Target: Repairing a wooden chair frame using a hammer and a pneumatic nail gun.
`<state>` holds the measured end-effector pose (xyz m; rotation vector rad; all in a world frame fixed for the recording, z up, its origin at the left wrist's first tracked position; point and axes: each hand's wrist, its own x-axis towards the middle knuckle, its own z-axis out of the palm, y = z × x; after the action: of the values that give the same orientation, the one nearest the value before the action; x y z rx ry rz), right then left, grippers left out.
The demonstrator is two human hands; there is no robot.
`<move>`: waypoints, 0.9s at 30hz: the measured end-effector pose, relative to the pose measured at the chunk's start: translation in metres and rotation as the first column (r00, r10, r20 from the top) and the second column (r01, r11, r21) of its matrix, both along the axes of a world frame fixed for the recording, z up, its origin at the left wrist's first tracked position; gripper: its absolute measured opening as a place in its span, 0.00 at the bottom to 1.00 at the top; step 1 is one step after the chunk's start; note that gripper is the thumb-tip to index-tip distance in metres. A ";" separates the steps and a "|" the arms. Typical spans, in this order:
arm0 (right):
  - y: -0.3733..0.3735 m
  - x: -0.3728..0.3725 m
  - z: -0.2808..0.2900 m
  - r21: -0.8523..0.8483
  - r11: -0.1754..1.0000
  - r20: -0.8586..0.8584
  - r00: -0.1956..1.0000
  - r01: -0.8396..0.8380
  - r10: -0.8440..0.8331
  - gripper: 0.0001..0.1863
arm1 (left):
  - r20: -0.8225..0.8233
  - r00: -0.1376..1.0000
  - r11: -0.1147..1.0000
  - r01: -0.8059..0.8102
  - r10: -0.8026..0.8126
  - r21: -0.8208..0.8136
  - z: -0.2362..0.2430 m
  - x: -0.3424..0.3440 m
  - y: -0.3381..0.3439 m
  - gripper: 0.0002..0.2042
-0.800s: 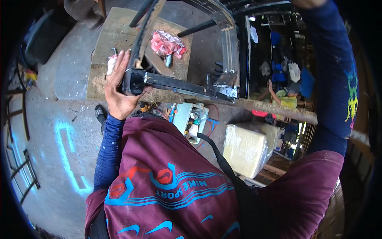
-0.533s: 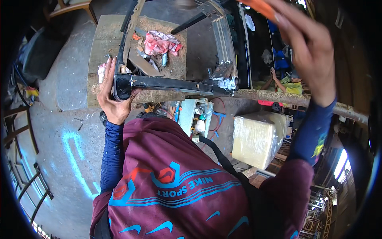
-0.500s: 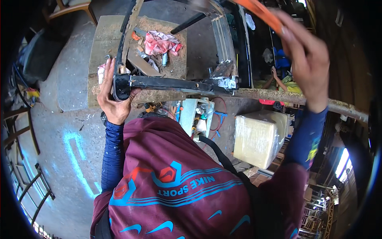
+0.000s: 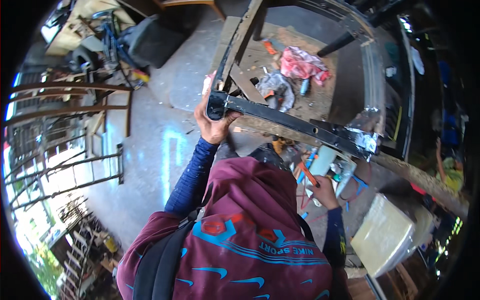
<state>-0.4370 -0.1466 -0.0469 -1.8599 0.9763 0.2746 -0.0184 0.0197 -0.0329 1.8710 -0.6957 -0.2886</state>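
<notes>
A black wooden furniture frame [image 4: 270, 114] with worn, bare-wood edges stands before me. My left hand [image 4: 215, 124] grips its near left corner, the thumb on the near side and the fingers round the outer side. Silvery-white patches mark the frame's near right corner. My right hand [image 4: 326, 192] is low on the right, apart from the frame, closed round the orange handle of a hammer [image 4: 309, 174]. The hammer's head cannot be made out clearly. Beyond the right hand stands a pale open box [image 4: 326, 156] holding bottles and small tools.
A board [image 4: 322, 95] under the frame carries sawdust, a pink-and-white rag [image 4: 301, 65], a grey cloth and scraps. A wrapped cream block [image 4: 382, 235] stands at the right. Wooden chair frames [image 4: 65, 100] crowd the left, with a dark padded piece [image 4: 156, 40] behind.
My right hand has come down from above the frame at the upper right to beside the box, still holding the hammer. My left hand keeps the same corner. The view has turned left.
</notes>
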 end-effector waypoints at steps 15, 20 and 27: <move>-0.045 0.155 -0.230 -0.208 0.929 0.532 0.833 0.305 -0.154 0.24 | -0.377 0.919 0.935 -0.228 0.113 -0.273 -0.115 0.006 0.052 0.20; 0.003 0.132 -0.136 -0.521 0.673 0.433 0.842 0.525 -0.322 0.16 | -0.154 0.986 0.909 -0.014 -0.056 -0.417 -0.026 0.003 0.012 0.25; -0.031 0.128 0.088 -0.048 0.363 0.974 0.125 0.931 -0.190 0.49 | -0.292 0.954 0.867 -0.090 -0.066 -0.489 -0.028 0.002 0.005 0.32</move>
<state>-0.3094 -0.1775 0.0410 -1.5076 1.0292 -1.7860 -0.0163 0.0244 -0.0610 1.2980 -0.4887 -0.3398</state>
